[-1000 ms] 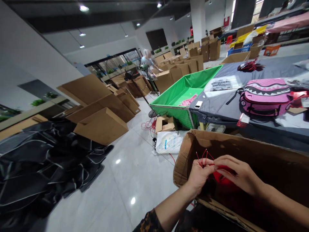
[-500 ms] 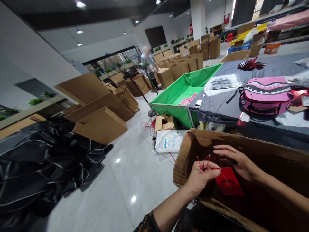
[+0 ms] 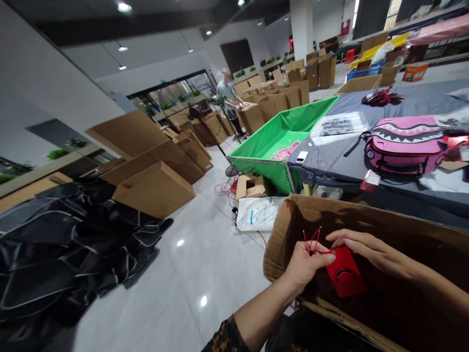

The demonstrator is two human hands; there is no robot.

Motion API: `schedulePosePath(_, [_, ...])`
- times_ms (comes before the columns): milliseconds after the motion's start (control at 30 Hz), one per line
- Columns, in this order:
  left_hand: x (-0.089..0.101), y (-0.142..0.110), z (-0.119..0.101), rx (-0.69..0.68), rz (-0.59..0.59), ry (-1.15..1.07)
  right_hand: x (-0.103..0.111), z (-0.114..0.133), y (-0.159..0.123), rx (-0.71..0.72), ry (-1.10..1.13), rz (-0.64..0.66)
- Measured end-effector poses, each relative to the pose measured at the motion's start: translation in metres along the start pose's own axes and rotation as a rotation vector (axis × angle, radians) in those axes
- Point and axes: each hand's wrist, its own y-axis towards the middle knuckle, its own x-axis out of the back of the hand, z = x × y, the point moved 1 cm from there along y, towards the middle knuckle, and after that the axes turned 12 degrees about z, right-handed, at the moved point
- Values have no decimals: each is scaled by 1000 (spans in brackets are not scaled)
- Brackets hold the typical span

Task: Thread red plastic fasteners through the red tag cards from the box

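A red hang tag (image 3: 348,281) with a dark mouth-like print hangs over the open cardboard box (image 3: 277,244) in front of me. My left hand (image 3: 303,266) pinches the tag's top corner by its eyelet, thumb on top, and red strings (image 3: 311,239) stick up from between the fingers. My right hand (image 3: 377,250) is stretched out just behind the tag's upper right edge. Its fingers lie long and fairly flat; whether they touch the tag I cannot tell. The inside of the box is dark.
Beyond the box, a grey-covered table (image 3: 340,161) bears a pink backpack (image 3: 405,146). A green bin (image 3: 264,168) adjoins it. Black fabric pieces (image 3: 73,244) and cardboard boxes (image 3: 157,193) lie left. A person (image 3: 229,98) stands farther back, near a fan.
My right hand has come closer to the tag, its fingers now nearer together. The tag has turned so its print shows more clearly. My left hand keeps its pinch.
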Motion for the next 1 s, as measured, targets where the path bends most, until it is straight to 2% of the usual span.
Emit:
schedulePosePath(100, [-2,0,-2,-7,-6,27,-2,2,2,47,-89,53])
schedulePosePath(167, [-3,1,-3,-6,-9,27,-6,-2,7,80,-151,-17])
schedulePosePath(267, [-3,2,-3,20,14,13,-11,-11,13,59,-138,-158])
schedulePosePath(400, [-4,0,-1,-42,26,64,-15,-15,11,116,-194,-226])
schedulePosePath(500, [-3,-9,-2,-263,-6,286,-19,-12,-4,389,-470,-298])
schedulePosePath(567, [-4,-17,-2,-536,22,566,-25,-8,-20,582,-675,-316])
schedulePosePath(600, [-4,-21,-2,-694,48,712,-28,-5,-28,635,-765,-334])
schedulePosePath(667, [-4,-27,1,-990,86,931,-36,2,-44,640,-911,-395])
schedulePosePath(733, [-2,-29,4,-1186,81,1053,-46,10,-57,617,-1037,-474])
schedulePosePath(800, [-1,-30,7,-1302,77,1102,-55,16,-65,582,-1095,-521])
schedulePosePath(900, [-2,-31,10,-1416,147,1139,-67,20,-70,543,-1105,-564])
schedulePosePath(967, [-5,-32,9,-1433,151,1152,-72,20,-74,520,-1087,-573])
schedulePosePath(1000, [-7,-32,8,-1382,129,1152,-73,20,-76,496,-1068,-576])
